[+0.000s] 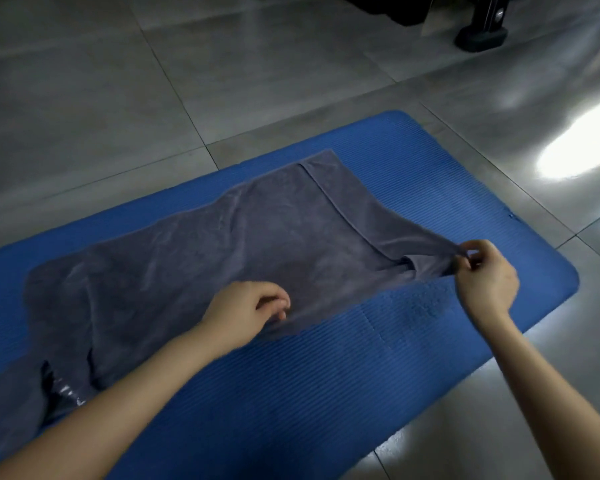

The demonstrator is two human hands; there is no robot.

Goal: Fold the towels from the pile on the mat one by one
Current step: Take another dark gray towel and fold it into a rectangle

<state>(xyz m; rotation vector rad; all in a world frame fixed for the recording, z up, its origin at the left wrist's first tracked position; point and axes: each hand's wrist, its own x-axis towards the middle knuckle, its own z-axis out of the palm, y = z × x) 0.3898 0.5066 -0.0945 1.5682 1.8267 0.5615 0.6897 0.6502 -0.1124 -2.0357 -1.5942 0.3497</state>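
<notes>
We read no text, labels, brands or numbers: none on the grey towel (pixel 222 244), none on the blue mat (pixel 326 393); a small pale mark on the black stand (pixel 482 36) is too blurred to read

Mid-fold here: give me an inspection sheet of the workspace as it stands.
Surface: blue mat on a grey tiled floor.
Job's things: grey towel spread along the mat, near right corner lifted; more grey cloth at the mat's left end.
Clutter: shiny dark item beside that cloth, too unclear to identify.
Hands: right hand pinches the lifted corner; left hand grips the towel's near edge with curled fingers.
Cables: nothing seen.
Surroundings: black stand base on the floor, far right.
</notes>
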